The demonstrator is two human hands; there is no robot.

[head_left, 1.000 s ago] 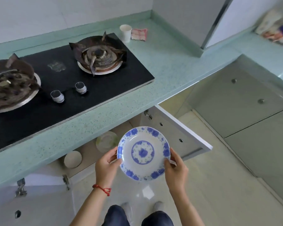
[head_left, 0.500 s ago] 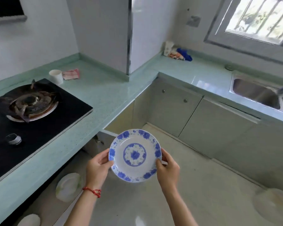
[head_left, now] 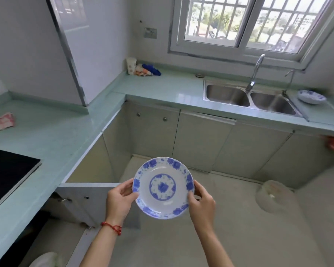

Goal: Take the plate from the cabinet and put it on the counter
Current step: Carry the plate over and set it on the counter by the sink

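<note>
A white plate with blue flower patterns (head_left: 163,187) is held in the air over the floor, face up, roughly level. My left hand (head_left: 118,201) grips its left rim and my right hand (head_left: 201,204) grips its right rim. The pale green counter (head_left: 62,135) runs along the left and across the back under the window. The open cabinet (head_left: 27,237) under the counter is at the lower left, its door (head_left: 89,199) swung out just left of my left hand.
A double steel sink (head_left: 249,98) with a tap sits in the back counter; another blue-patterned plate (head_left: 311,96) lies to its right. A cup and cloths (head_left: 143,68) are in the back corner, a pink cloth (head_left: 1,122) on the left. A black hob (head_left: 6,174) is at the far left.
The view has swung right from the hob and open cabinet toward the sink and window. The plate stays between both hands and has come away from the cabinet.
</note>
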